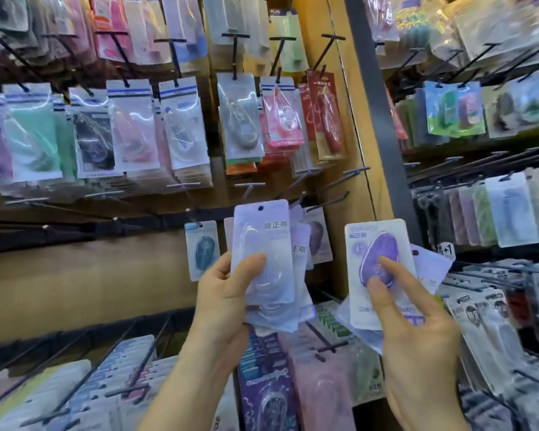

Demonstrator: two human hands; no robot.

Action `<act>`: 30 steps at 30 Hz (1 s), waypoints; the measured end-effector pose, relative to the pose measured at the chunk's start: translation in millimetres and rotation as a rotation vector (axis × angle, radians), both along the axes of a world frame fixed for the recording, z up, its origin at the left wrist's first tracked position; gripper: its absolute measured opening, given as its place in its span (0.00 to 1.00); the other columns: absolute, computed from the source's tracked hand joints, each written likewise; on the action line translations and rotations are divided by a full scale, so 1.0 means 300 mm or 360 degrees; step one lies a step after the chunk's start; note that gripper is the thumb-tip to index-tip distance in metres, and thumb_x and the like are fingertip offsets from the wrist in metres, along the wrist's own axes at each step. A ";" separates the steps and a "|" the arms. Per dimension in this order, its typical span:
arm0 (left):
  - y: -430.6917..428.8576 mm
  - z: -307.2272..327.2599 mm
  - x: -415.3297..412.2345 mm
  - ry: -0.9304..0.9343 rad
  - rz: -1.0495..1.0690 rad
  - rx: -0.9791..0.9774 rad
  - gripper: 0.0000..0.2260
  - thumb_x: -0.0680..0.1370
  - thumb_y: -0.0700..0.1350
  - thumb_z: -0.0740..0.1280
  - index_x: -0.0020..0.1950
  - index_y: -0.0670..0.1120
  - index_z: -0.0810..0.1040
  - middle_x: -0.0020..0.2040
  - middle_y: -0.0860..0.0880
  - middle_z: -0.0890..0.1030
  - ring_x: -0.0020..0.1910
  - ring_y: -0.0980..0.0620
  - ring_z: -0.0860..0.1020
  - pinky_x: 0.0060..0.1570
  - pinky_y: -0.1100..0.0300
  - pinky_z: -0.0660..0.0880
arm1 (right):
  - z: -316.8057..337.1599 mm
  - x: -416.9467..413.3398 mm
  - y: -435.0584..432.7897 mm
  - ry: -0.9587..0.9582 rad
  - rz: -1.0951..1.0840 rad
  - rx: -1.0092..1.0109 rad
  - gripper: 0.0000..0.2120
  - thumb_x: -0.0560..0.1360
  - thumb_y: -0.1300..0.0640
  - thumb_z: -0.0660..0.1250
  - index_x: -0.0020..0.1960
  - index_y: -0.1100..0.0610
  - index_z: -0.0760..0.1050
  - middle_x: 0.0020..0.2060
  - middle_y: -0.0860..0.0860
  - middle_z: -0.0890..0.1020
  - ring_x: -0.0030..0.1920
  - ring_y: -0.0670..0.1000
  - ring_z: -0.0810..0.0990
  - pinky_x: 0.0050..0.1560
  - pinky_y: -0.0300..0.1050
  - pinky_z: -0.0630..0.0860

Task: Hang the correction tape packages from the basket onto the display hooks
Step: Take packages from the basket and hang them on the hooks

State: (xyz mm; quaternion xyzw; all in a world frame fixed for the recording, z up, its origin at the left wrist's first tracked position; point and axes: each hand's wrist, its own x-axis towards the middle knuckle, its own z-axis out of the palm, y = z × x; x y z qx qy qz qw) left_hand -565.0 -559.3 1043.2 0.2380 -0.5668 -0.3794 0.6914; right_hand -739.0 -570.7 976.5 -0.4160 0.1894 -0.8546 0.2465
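Left hand (221,293) grips a fanned stack of lilac packages (262,253); right hand (417,325) pinches more purple packages (377,272), below the display hooks (324,178).

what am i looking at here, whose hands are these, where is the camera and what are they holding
There is no machine here. A person works with bare hands, and the single picture comes from a wide-angle camera worn on their head, looking forward and down.

In front is a shop display wall of hooks hung with packaged stationery.

The left hand grips a fanned stack of pale lilac packages, thumb on the front one. The right hand holds a white card with a purple correction tape, with more packages behind it.

Just above the hands, several bare hooks stick out, and a blue-grey package hangs alone to their left. The basket is not in view.
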 end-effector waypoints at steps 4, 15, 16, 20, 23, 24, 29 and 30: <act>0.005 -0.017 -0.007 -0.0032 -0.0199 -0.0039 0.20 0.70 0.47 0.72 0.61 0.43 0.80 0.54 0.40 0.84 0.50 0.42 0.83 0.44 0.52 0.80 | 0.033 0.037 -0.013 0.0242 0.0069 0.0157 0.12 0.78 0.62 0.67 0.44 0.49 0.86 0.41 0.45 0.87 0.49 0.46 0.85 0.48 0.38 0.80; 0.009 -0.048 -0.048 -0.0162 -0.0200 0.0084 0.13 0.77 0.48 0.66 0.58 0.42 0.80 0.53 0.40 0.84 0.53 0.42 0.83 0.53 0.48 0.79 | 0.065 0.137 0.064 0.0237 0.0837 0.0213 0.20 0.65 0.43 0.70 0.48 0.56 0.86 0.49 0.58 0.86 0.49 0.60 0.86 0.53 0.57 0.81; 0.001 -0.041 -0.051 -0.0107 -0.0223 0.0120 0.14 0.77 0.48 0.66 0.58 0.41 0.80 0.53 0.39 0.84 0.53 0.40 0.83 0.54 0.47 0.79 | 0.068 0.137 0.067 0.0236 0.0799 0.0214 0.21 0.64 0.44 0.71 0.49 0.58 0.85 0.49 0.59 0.86 0.49 0.61 0.86 0.55 0.59 0.80; -0.032 0.004 -0.093 -0.0020 -0.0216 0.0148 0.24 0.68 0.54 0.67 0.59 0.42 0.80 0.54 0.37 0.83 0.53 0.37 0.82 0.56 0.39 0.78 | 0.070 0.123 0.061 0.0190 0.0474 0.0262 0.15 0.69 0.48 0.73 0.48 0.59 0.83 0.46 0.59 0.86 0.50 0.63 0.85 0.56 0.64 0.78; -0.066 0.033 -0.136 -0.0199 -0.0055 -0.0001 0.13 0.77 0.53 0.67 0.58 0.48 0.80 0.53 0.45 0.84 0.51 0.48 0.83 0.52 0.49 0.81 | 0.077 0.082 0.041 0.0173 0.0155 0.0274 0.06 0.75 0.53 0.71 0.45 0.55 0.83 0.41 0.53 0.87 0.48 0.59 0.85 0.53 0.62 0.80; -0.080 0.041 -0.144 -0.0250 -0.0002 -0.0055 0.09 0.79 0.50 0.65 0.56 0.50 0.79 0.52 0.48 0.84 0.49 0.55 0.83 0.49 0.57 0.80 | 0.078 0.066 0.035 0.0203 0.0094 0.0259 0.05 0.75 0.53 0.70 0.45 0.54 0.83 0.39 0.51 0.87 0.46 0.57 0.85 0.51 0.60 0.80; -0.158 0.080 -0.152 -0.0424 0.0251 -0.0127 0.06 0.81 0.48 0.64 0.57 0.52 0.77 0.51 0.54 0.82 0.46 0.63 0.80 0.41 0.67 0.73 | 0.078 -0.028 0.002 0.0412 -0.0023 0.0215 0.03 0.75 0.52 0.69 0.44 0.48 0.82 0.35 0.39 0.84 0.35 0.38 0.81 0.38 0.41 0.74; -0.169 0.081 -0.156 -0.0455 0.0270 -0.0119 0.08 0.81 0.48 0.64 0.59 0.52 0.76 0.54 0.53 0.82 0.50 0.59 0.80 0.45 0.64 0.73 | 0.080 -0.040 -0.008 0.0460 -0.0027 0.0207 0.03 0.75 0.52 0.70 0.45 0.47 0.82 0.36 0.39 0.85 0.37 0.38 0.82 0.39 0.42 0.74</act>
